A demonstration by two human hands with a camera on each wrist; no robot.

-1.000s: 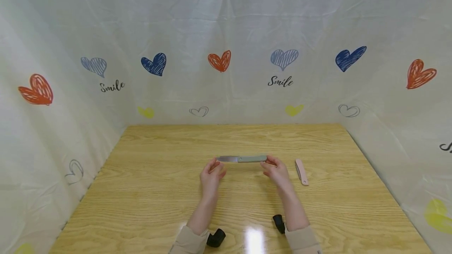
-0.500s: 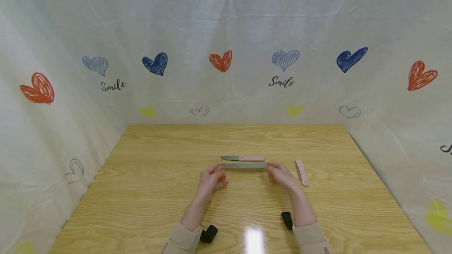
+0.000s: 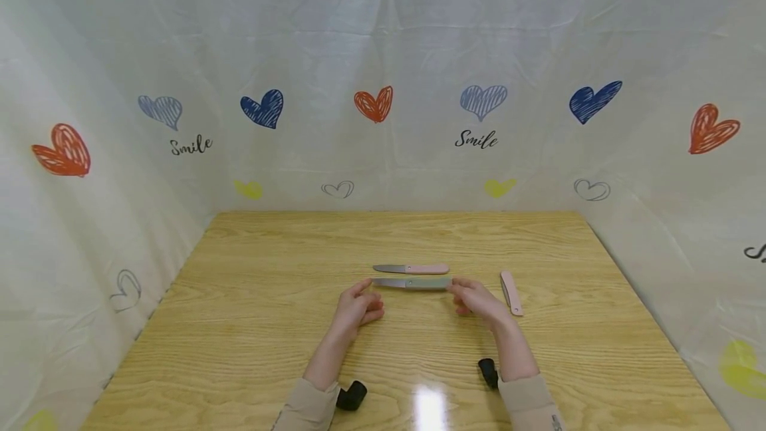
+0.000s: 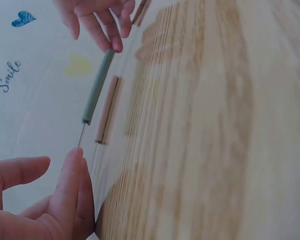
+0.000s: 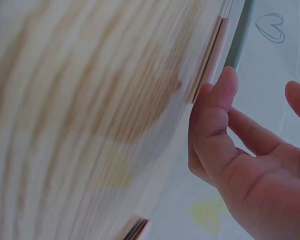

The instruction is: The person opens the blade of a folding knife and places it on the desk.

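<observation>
A folding knife with a green handle (image 3: pixel 427 283) lies unfolded in the middle of the table, blade pointing left. Just behind it, parallel, is an unfolded knife with a pink handle (image 3: pixel 427 269). My left hand (image 3: pixel 356 308) touches the blade tip with a fingertip. At the handle end, the fingertips of my right hand (image 3: pixel 475 299) touch the green knife. Both thumbs stand apart from it, as the left thumb (image 4: pixel 25 171) and right thumb (image 5: pixel 297 100) show in the wrist views. A third, folded pink knife (image 3: pixel 511 293) lies beyond my right hand.
The wooden table (image 3: pixel 251 258) stretches out around the knives. A white curtain (image 3: pixel 419 38) printed with hearts hangs behind and at both sides. Black camera mounts (image 3: pixel 352 396) stick out from the sleeves at each wrist.
Both hands have lowered the green knife toward me and onto the table, uncovering the unfolded pink knife behind it. In the last half second the hands have barely moved.
</observation>
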